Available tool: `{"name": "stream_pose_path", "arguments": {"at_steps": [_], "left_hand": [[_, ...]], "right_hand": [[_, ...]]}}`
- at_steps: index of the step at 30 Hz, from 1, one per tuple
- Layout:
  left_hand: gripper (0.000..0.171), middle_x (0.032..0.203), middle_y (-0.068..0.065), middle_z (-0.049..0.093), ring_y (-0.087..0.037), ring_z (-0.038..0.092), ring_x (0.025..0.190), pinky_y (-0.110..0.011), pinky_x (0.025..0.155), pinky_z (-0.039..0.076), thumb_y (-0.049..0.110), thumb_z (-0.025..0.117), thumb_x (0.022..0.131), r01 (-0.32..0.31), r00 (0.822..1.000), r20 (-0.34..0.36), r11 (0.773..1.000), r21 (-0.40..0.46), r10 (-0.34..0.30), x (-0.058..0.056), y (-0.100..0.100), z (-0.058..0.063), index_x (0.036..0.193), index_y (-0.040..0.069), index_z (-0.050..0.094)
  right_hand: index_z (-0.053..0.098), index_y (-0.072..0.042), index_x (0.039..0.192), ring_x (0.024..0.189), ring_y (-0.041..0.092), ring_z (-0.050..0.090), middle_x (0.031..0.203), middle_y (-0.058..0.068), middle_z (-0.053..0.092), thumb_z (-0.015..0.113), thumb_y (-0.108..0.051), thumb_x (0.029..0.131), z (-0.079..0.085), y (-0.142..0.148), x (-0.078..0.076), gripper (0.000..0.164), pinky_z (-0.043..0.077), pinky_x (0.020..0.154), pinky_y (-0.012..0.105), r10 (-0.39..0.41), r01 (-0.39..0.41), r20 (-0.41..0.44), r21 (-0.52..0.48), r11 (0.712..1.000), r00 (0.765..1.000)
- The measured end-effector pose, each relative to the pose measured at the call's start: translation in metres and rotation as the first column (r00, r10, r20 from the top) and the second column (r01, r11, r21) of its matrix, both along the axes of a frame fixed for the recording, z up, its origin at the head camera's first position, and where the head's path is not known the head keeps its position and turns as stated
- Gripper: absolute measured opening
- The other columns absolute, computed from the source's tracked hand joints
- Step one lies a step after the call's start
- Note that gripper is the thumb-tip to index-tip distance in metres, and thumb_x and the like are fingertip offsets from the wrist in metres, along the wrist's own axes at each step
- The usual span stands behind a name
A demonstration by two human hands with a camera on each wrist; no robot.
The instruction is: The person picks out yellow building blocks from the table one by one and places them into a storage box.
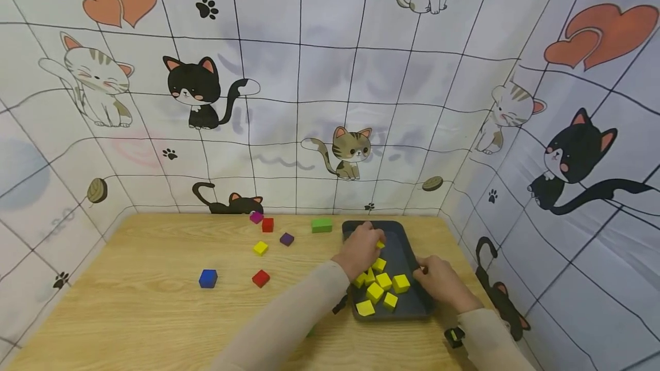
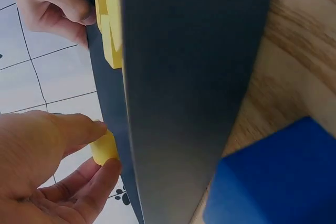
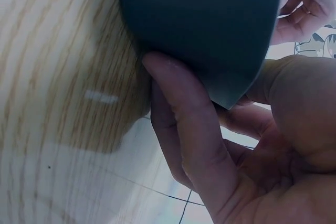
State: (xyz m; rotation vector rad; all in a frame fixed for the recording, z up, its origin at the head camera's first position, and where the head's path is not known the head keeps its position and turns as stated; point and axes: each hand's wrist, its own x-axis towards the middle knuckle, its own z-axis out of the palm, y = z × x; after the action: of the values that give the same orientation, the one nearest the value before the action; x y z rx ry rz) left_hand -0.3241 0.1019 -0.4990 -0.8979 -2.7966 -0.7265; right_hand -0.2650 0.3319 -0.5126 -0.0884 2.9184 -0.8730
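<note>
A dark grey tray [image 1: 399,245] lies on the right part of the table, several yellow blocks [image 1: 384,281] scattered in its nearer half. Over the tray's far left part, my left hand [image 1: 361,249] pinches another yellow block [image 2: 105,148] between thumb and fingers. The left wrist view shows that block close by the tray's rim. My right hand [image 1: 443,282] grips the tray's right edge. In the right wrist view the fingers [image 3: 194,114] press the outside of the tray wall, with the thumb side partly hidden behind it.
Left of the tray are a green block [image 1: 322,225], a purple block [image 1: 286,239], red blocks [image 1: 260,278], a magenta block [image 1: 256,217], a lone yellow block [image 1: 260,248] and a blue block [image 1: 208,279]. Cat-patterned cloth [image 1: 273,85] walls the table's back and sides.
</note>
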Motion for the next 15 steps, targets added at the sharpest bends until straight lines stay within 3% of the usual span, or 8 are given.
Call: {"name": "stream_pose_path", "arguments": {"at_steps": [8,15], "left_hand": [[0.033,0.117,-0.004,0.055,-0.018,0.056,0.102,-0.018,0.078,0.051,0.017,0.073,0.094,-0.006,1.0,0.019,0.997,-0.083,0.007,0.006,-0.006,0.006,0.127,0.018,0.066],[0.031,0.12,-0.003,0.056,-0.017,0.056,0.103,-0.018,0.076,0.05,0.02,0.072,0.095,-0.034,0.998,-0.046,0.997,-0.074,0.03,0.011,-0.026,0.008,0.125,0.018,0.067]], "right_hand": [[0.051,0.008,0.139,0.049,0.015,0.041,0.131,0.025,0.059,0.058,-0.008,0.092,0.0,-0.002,-0.001,0.05,0.039,0.045,0.029,0.013,-0.013,-0.011,0.017,1.0,1.0],[0.053,0.008,0.137,0.046,0.014,0.037,0.134,0.026,0.057,0.056,-0.007,0.091,-0.001,-0.002,0.001,0.049,0.037,0.043,0.028,0.026,-0.026,-0.032,0.015,1.0,0.999]]}}
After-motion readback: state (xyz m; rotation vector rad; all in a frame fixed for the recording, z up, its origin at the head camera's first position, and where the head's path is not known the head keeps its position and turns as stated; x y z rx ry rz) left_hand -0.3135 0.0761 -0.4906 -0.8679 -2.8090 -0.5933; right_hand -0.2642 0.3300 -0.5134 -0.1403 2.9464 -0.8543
